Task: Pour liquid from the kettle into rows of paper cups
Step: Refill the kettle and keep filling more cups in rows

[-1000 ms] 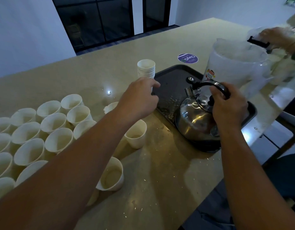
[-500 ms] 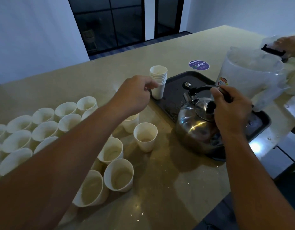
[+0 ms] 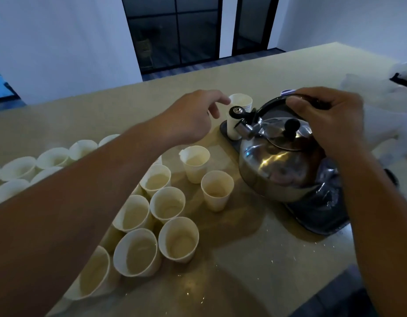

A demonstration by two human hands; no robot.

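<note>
A: Where does the pouring stand?

B: Judging by the cups, partway at most. The paper cups point(image 3: 168, 203) clustered from centre to lower left look mostly empty inside; a few show a pale sheen at the bottom, but the light is too dim to say whether that is liquid. The rows running off to the left edge point(image 3: 52, 157) are partly hidden behind the left forearm, so I cannot tell their fill.

A: And the kettle?

B: The steel kettle point(image 3: 280, 165) sits right of centre, over the near end of a dark tray point(image 3: 321, 213), spout toward the upper left. Whether it rests on the tray or is just lifted, I cannot tell. Nothing is leaving the spout.

A: The hands?

B: The right hand point(image 3: 330, 120) is wrapped around the kettle's black arched handle from above, fingers curled over it. The left hand point(image 3: 193, 117) reaches toward the stack of spare cups point(image 3: 240, 110) standing behind the spout at upper centre; its forefinger is at the stack's rim and the other fingers are loosely bent, with no cup plainly held.

A: So what remains?

B: By my reading, nearly everything: the two cups point(image 3: 217, 191) nearest the kettle seem next in line, then the whole cluster and the rows at left.
</note>
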